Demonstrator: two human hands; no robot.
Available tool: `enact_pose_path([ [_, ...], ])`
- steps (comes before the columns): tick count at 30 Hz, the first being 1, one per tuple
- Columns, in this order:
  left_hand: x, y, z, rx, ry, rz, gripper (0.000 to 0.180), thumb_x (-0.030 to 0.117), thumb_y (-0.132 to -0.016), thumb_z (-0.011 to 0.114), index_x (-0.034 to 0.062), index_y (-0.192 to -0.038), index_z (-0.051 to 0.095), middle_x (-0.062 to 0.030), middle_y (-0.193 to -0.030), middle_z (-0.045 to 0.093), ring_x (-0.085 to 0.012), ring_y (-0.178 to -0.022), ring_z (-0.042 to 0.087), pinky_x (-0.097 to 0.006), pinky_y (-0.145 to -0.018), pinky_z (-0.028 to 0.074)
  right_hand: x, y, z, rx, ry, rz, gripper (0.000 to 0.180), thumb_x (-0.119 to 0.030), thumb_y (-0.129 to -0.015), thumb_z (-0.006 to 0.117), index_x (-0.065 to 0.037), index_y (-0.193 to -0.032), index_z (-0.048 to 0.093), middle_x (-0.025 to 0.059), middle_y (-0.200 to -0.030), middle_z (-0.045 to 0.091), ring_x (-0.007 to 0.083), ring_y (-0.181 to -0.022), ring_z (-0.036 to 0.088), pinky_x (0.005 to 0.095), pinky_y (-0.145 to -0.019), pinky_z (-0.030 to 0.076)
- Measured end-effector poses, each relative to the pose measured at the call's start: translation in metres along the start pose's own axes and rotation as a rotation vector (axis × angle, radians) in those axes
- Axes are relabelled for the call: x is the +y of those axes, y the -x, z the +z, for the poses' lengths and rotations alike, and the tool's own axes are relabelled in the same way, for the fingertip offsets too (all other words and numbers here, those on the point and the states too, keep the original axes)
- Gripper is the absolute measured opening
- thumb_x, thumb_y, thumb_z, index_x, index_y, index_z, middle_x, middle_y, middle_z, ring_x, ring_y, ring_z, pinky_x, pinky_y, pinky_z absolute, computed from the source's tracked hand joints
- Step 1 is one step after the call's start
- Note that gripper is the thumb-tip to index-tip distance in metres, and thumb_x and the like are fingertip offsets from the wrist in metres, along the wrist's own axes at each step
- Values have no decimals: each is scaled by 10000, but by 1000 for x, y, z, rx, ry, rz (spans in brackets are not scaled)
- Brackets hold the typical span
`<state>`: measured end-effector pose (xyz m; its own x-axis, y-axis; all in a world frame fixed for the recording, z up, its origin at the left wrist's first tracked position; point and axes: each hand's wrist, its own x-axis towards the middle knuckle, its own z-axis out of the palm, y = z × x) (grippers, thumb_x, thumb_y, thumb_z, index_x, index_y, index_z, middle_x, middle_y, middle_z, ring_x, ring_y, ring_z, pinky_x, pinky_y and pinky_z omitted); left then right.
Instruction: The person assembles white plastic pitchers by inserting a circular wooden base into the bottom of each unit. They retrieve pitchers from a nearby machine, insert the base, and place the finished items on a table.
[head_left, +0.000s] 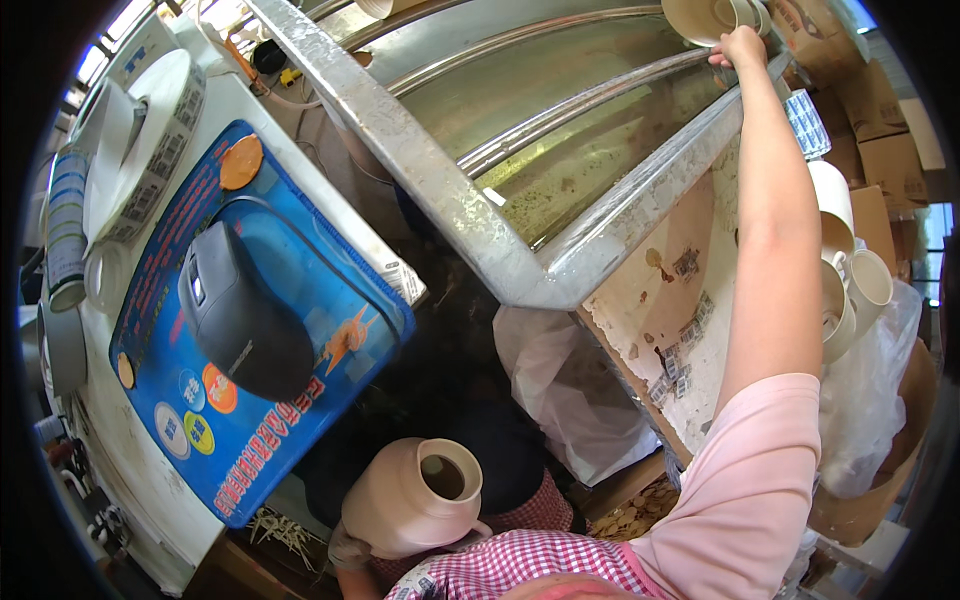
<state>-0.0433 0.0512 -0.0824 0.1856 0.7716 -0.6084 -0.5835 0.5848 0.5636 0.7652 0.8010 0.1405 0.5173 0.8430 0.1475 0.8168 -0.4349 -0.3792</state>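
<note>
Close to my body, my left hand (350, 550), which looks gloved, holds a cream jug (415, 495) at its base. The jug's round mouth faces up toward me, and a handle shows low on its right side. My right arm is stretched far out to the upper right. Over there my right hand (742, 50) has its fingers closed at the edge of a cream vessel (695, 18), which the picture's top edge cuts off. That vessel is at the far corner of a metal tank (585, 265) holding murky water.
On the white table (140, 500) at left lie a blue mouse pad (270, 440), a black computer mouse (245, 320) and a label roll (165, 150). Cream mugs (868, 280), a clear plastic bag (865, 420) and cardboard boxes (885, 170) stand at right. A whitish bag (570, 400) hangs below the tank's corner.
</note>
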Motion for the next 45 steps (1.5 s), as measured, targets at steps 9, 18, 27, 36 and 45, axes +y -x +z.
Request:
enact_pose_path([
  [9, 17, 11, 34, 31, 89, -94, 888, 36, -598, 794, -91, -1431, 514, -157, -1373, 642, -249, -1244, 607, -393, -1064, 460, -65, 114, -12, 606, -46, -434, 474, -364, -957, 638, -58, -1317, 669, 210, -1187, 727, 399, -1094, 695, 463, -944, 532],
  [18, 18, 16, 59, -421, 193, -69, 802, 34, -861, 782, 8, -1561, 392, -123, -1434, 595, -230, -1322, 559, -380, -1135, 426, -337, 498, -58, -484, -754, -1011, 341, -270, -1073, 575, -58, -1321, 670, -43, -758, 567, 28, -662, 472, 195, -577, 357],
  [27, -8, 63, 54, -575, 84, -1, 746, 12, -866, 790, 23, -1531, 453, -87, -1422, 613, -199, -1308, 564, -377, -1120, 449, -595, 812, -91, -506, -458, -1659, 730, -625, -976, 537, 56, -1202, 669, 270, -1052, 726, 408, -974, 707, 503, -875, 541],
  [36, -15, 95, 21, -587, 95, 53, 851, 102, -785, 860, -15, -1520, 450, -115, -1433, 603, -235, -1325, 557, -407, -1138, 421, -662, 841, -62, 27, -526, -1522, 189, -72, -908, 579, 29, -975, 724, 258, -946, 728, 418, -886, 725, 501, -773, 572],
  [45, -9, 108, 20, -450, 145, 61, 969, 165, -689, 901, -78, -1501, 430, -166, -1454, 577, -284, -1329, 556, -430, -1132, 425, -392, 462, -113, 1101, 57, -1540, 434, -424, -940, 732, -27, -1115, 716, 121, -803, 674, 207, -740, 679, 370, -653, 528],
])
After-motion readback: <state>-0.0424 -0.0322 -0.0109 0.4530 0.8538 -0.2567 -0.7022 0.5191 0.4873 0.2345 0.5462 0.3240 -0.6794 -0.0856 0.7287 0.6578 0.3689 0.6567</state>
